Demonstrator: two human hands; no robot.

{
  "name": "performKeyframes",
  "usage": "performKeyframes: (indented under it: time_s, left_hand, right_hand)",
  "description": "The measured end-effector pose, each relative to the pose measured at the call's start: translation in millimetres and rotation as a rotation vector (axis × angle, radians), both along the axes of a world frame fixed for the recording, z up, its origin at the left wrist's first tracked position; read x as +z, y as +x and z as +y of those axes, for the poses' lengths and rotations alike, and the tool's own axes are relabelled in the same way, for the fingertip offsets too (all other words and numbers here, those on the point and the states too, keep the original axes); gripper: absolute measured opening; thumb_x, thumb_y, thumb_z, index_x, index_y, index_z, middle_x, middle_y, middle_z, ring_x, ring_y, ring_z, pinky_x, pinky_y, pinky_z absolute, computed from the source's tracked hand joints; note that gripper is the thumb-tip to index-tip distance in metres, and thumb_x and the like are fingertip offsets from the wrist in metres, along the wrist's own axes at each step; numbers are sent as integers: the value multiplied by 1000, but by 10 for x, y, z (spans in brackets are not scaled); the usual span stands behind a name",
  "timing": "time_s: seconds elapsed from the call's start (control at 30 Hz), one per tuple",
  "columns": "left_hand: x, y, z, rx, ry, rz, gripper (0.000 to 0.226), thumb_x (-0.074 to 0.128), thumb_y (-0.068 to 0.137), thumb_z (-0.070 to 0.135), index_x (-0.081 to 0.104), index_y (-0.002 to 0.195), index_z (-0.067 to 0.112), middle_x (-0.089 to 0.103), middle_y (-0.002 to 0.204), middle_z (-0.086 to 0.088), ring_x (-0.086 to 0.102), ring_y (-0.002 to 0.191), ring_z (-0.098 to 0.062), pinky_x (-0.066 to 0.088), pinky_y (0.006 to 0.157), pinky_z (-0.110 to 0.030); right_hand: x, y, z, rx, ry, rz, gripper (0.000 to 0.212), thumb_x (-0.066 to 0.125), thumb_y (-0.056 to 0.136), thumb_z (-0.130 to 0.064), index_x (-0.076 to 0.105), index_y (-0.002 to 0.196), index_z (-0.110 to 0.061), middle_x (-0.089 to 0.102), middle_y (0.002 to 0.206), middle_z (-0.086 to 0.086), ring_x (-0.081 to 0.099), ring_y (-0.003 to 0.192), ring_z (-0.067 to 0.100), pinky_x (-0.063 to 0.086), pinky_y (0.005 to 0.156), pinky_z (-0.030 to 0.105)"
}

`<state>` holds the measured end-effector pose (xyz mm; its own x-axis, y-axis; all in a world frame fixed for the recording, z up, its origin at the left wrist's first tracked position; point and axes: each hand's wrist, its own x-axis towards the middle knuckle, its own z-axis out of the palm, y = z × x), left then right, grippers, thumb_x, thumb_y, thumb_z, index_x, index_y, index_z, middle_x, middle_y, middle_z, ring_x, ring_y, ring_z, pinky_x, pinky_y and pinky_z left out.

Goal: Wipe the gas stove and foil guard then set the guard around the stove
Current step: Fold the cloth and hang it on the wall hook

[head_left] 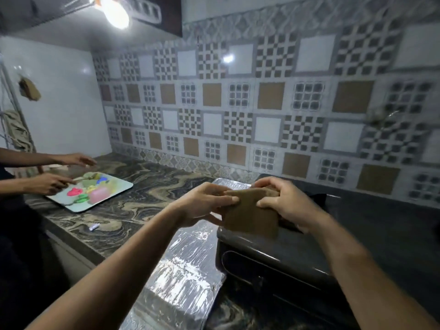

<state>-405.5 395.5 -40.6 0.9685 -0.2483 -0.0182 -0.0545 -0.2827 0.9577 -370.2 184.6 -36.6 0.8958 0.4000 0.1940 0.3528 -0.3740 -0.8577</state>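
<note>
Held a folded cloth [250, 210] over the stove [297, 258], left hand [202, 203] and right hand [285, 201] each in a closed grip on its edges. Foil guard [181, 265] lay flat alongside on the surface [142, 186]. Best folded tight, then wiped in overlapping strokes.

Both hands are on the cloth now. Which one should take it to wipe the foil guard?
Left, probably. The left hand already pinches the cloth and hangs right above the foil guard, while the right hand sits over the stove.
</note>
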Motion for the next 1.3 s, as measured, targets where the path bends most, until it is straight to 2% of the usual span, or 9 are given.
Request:
performKeyframes:
  time_s: [0.2,0.33,0.47,0.57,0.73,0.9,1.03,1.17,1.3]
  left_hand:
    - [-62,-5,-467,66,-281,-33,26,62,92,18,68,116,13,60,93,-12,60,77,-25,52,64,-34]
    - [-112,-48,-667,70,-377,5,21,60,92,18,71,111,15,62,83,-6,61,64,-18,52,52,-27]
    - [-86,-114,-778,-14,-425,81,25,59,92,16,69,115,12,62,84,-8,64,68,-21,56,55,-30]
    - [-28,-163,-784,-103,-390,128,17,63,90,18,69,106,14,60,84,-10,60,71,-25,56,60,-34]
    - [163,-137,-687,-131,-19,-63,35,68,81,39,63,106,16,70,104,-11,64,93,-22,43,79,-42]
    - [282,-74,-730,-138,-8,-138,24,60,94,21,67,111,6,70,90,-13,67,83,-23,56,76,-41]
    - [284,-39,-729,-102,-52,-165,21,58,95,21,71,108,11,70,101,-24,67,89,-31,57,74,-41]
    - [252,-10,-690,-76,-112,-123,20,57,96,23,71,107,13,70,85,-9,67,77,-21,55,62,-33]
    - [200,30,-601,-75,-130,-97,21,59,95,25,70,110,17,67,91,-13,62,80,-21,54,74,-40]
  right_hand:
    - [-127,46,-402,-213,199,-112,24,75,79,-25,61,98,-22,66,98,-1,65,91,19,57,75,35]
    - [-276,9,-507,-265,252,-199,15,70,83,-23,65,97,-20,70,93,-5,66,91,14,53,79,26]
    - [-244,-37,-598,-232,201,-270,16,65,88,-25,66,103,-27,71,98,-9,66,95,10,54,87,31]
    - [-123,-110,-654,-228,130,-364,26,62,89,-21,67,114,-19,69,103,-11,64,99,7,49,86,16]
    - [162,-330,-661,-8,-158,-383,27,60,91,-21,66,116,-29,67,109,-17,59,103,0,46,91,17]
    - [268,-383,-580,-173,-149,-472,18,69,84,-25,66,101,-20,68,92,-9,60,86,-2,43,68,2]
    - [182,-420,-521,-302,-144,-404,18,69,82,-34,65,86,-17,64,74,-6,59,69,6,44,55,11]
    - [160,-442,-512,-296,-223,-356,12,70,83,-27,66,91,-19,65,79,-9,60,74,5,44,60,11]
    - [253,-469,-490,-296,-194,-352,5,66,86,-26,67,90,-23,66,83,-8,61,81,8,49,65,22]
